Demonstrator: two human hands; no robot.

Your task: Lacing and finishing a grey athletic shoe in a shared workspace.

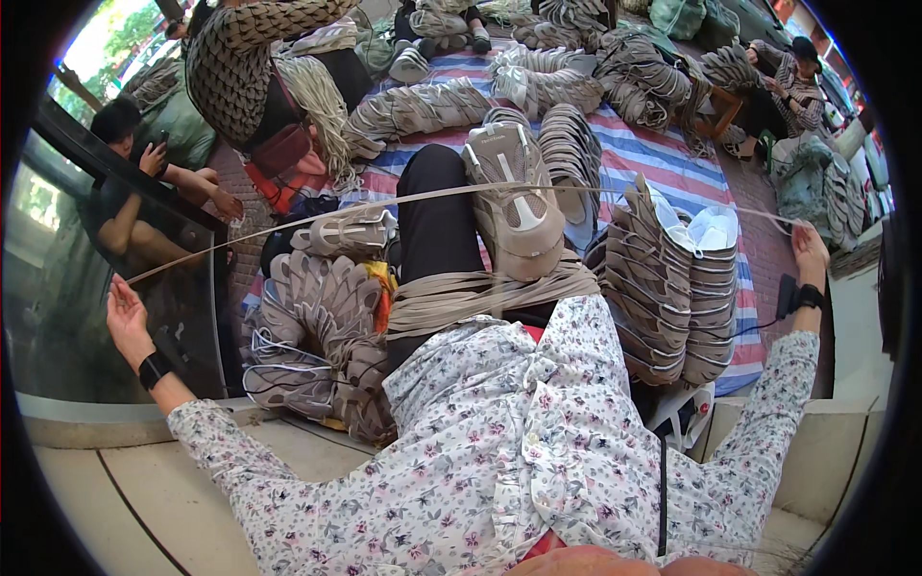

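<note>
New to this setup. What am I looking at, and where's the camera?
No robot here: these are a person's own bare hands. The one picture comes from a fisheye camera on their head, looking down, so edges bend. The left hand and right hand are spread wide, with a pale lace stretched between them, pinched in the fingers of each. Under it, a beige shoe rests on the lap, with a bundle of laces across the thighs. Shoe stacks flank the legs; a striped sheet covers the ground ahead.
</note>
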